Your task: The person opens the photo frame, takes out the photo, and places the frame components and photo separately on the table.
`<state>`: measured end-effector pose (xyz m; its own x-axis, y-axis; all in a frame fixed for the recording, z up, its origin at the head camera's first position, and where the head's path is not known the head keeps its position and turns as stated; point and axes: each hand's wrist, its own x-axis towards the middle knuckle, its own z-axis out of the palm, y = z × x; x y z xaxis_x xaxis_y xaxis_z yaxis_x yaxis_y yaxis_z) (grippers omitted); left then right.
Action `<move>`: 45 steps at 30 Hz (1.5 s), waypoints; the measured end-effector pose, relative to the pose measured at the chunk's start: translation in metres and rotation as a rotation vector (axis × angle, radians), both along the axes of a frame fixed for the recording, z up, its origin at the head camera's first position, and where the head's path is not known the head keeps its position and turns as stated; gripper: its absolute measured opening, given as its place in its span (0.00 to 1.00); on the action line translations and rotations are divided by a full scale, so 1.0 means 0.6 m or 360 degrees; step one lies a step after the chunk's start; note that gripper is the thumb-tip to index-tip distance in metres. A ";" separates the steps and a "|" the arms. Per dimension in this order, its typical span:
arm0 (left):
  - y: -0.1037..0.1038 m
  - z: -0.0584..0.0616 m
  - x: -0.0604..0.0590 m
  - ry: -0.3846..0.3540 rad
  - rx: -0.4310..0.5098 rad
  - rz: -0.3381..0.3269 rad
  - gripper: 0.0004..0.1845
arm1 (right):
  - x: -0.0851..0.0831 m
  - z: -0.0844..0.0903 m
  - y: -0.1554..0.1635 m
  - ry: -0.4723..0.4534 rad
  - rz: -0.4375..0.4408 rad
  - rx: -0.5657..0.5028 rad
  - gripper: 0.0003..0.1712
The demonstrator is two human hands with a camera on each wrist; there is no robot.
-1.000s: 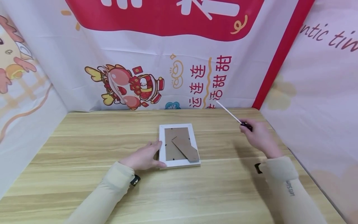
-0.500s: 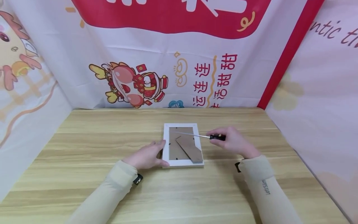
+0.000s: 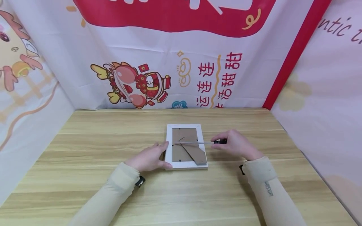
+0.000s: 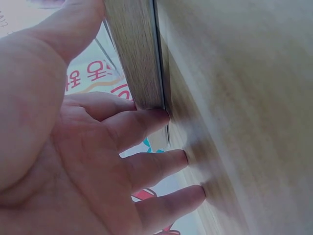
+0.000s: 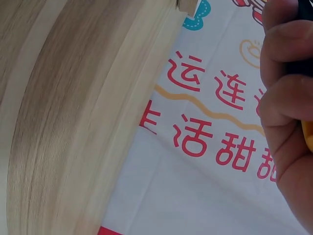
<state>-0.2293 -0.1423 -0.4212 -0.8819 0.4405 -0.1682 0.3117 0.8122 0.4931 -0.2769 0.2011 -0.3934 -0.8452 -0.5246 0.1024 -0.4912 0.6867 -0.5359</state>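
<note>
1. Fingers (image 3: 158, 147) of the left hand (image 3: 148, 158) lie straight and slightly spread, resting against the left edge of the white picture frame (image 3: 186, 165), with the thumb near the frame's front left corner.
2. Fingers (image 3: 219, 145) of the right hand (image 3: 236, 145) are curled round the dark handle of a screwdriver (image 3: 198, 143), just to the right of the frame.
3. From that handle the thin metal shaft runs leftward across the frame, and its tip sits at the left part of the brown backing board (image 3: 183, 138); whether it touches a clip there is too small to tell.
4. Face down, the frame lies flat on the wooden worktop (image 3: 85, 175), with its cardboard stand (image 3: 195, 153) folded against the backing and slanting toward the frame's front right corner.
5. Behind the frame, a printed banner (image 3: 169, 62) with a red cartoon figure and red characters hangs along the worktop's far edge.
6. Beige sleeves (image 3: 268, 191) cover both forearms on either side of the frame.
7. Seen from the left wrist, the fingertips (image 4: 161, 116) press on the worktop beside the frame's edge.
</note>
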 end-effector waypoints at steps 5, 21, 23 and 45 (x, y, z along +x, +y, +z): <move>0.000 0.000 -0.001 -0.0008 -0.0005 0.0010 0.57 | -0.002 0.000 -0.001 0.0005 0.0015 0.0038 0.14; -0.003 0.000 -0.002 0.0000 -0.0015 0.0001 0.56 | -0.003 0.000 -0.013 -0.0014 0.0007 0.0087 0.11; -0.003 0.001 -0.002 0.0001 -0.0017 0.0000 0.56 | -0.004 -0.001 -0.013 -0.0011 0.0012 0.0081 0.10; 0.004 0.003 -0.003 -0.0015 -0.0032 0.0027 0.56 | -0.011 -0.019 -0.010 -0.0111 -0.0023 0.0089 0.09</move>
